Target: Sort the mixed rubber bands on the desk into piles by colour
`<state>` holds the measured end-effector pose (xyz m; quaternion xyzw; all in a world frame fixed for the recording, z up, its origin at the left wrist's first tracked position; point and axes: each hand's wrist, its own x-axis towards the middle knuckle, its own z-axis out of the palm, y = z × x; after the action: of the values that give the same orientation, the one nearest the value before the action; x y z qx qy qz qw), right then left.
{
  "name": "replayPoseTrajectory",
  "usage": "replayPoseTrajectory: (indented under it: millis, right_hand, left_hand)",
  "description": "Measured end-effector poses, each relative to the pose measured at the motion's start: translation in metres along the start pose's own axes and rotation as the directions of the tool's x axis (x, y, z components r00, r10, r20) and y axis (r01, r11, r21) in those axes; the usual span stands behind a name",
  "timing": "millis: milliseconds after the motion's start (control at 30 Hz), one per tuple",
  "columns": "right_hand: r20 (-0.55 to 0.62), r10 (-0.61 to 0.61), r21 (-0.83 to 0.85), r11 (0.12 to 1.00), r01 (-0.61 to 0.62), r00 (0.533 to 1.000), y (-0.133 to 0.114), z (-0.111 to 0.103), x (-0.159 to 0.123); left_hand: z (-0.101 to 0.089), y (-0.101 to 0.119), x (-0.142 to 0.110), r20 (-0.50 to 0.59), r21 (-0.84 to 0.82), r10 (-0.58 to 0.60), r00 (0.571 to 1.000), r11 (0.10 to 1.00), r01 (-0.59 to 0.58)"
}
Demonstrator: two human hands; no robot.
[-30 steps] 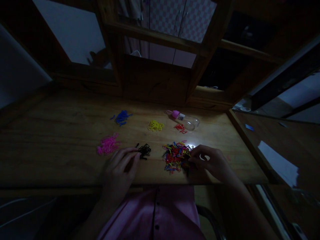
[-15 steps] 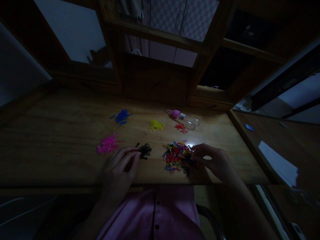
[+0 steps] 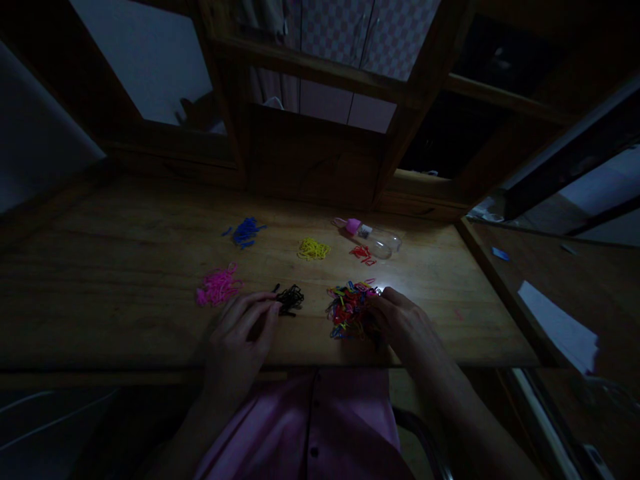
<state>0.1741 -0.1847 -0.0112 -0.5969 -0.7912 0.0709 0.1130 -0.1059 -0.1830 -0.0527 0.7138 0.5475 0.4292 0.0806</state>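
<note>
Small looped rubber bands lie on the wooden desk, grouped by colour. My left hand (image 3: 243, 333) rests at the left edge of a black rubber band pile (image 3: 291, 300), thumb and forefinger closed together; whether a band is between them cannot be made out. My right hand (image 3: 400, 320) reaches into a mixed heap of red, yellow, blue, black and pink rubber bands (image 3: 347, 307). Its fingers are drawn together over the heap's right side, their tips partly hidden, so what they hold does not show.
Beyond my hands are piles of pink bands (image 3: 219, 285), blue bands (image 3: 245, 232), yellow bands (image 3: 313, 249) and red bands (image 3: 363, 254). A clear bottle with a pink cap (image 3: 353, 226) lies behind the red ones. Wooden shelving (image 3: 320, 163) rises along the desk's back; white paper (image 3: 557, 327) lies right.
My right hand has shifted left, from the mixed heap's right edge further over the heap, and its fingers have drawn together. My left hand has stayed beside the black pile.
</note>
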Motion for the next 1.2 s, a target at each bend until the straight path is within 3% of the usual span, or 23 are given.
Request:
replayPoseTrajectory:
  millis: [100, 233, 433, 600, 833, 967, 1067, 1200]
  right_hand:
    - [-0.033, 0.042, 0.072, 0.997, -0.040, 0.999, 0.003, -0.006, 0.001]
    - [-0.047, 0.139, 0.373, 0.921, -0.112, 0.989, 0.013, -0.022, 0.001]
    - [0.127, 0.319, 0.778, 0.555, -0.294, 0.939, 0.035, -0.026, 0.002]
    - [0.139, 0.369, 0.871, 0.396, -0.291, 0.919, 0.045, -0.015, 0.003]
    - [0.187, 0.328, 0.938, 0.220, -0.268, 0.926, 0.042, -0.011, 0.007]
    - [0.165, 0.343, 0.929, 0.261, -0.263, 0.925, 0.039, -0.014, 0.009]
    - [0.091, 0.306, 0.901, 0.380, -0.209, 0.948, 0.030, -0.024, 0.020]
    - [-0.020, 0.115, 0.824, 0.564, -0.049, 0.993, 0.010, -0.027, 0.063]
  left_hand:
    - [0.000, 0.001, 0.001, 0.000, -0.003, -0.013, 1.000, 1.000, 0.013]
    - [0.001, -0.001, 0.000, 0.004, 0.000, -0.020, 1.000, 1.000, 0.020]
    - [0.000, -0.001, -0.001, 0.014, 0.004, -0.011, 1.000, 1.000, 0.011]
    - [-0.001, 0.001, 0.000, 0.008, 0.011, -0.009, 1.000, 1.000, 0.009]
    - [0.000, 0.000, -0.001, 0.024, 0.014, -0.018, 1.000, 1.000, 0.017]
    - [0.001, -0.001, -0.001, 0.020, 0.018, -0.017, 1.000, 1.000, 0.017]
    - [0.001, 0.000, -0.002, 0.017, 0.022, -0.017, 1.000, 1.000, 0.017]
    - [0.002, 0.000, -0.002, 0.016, 0.027, -0.001, 1.000, 1.000, 0.001]
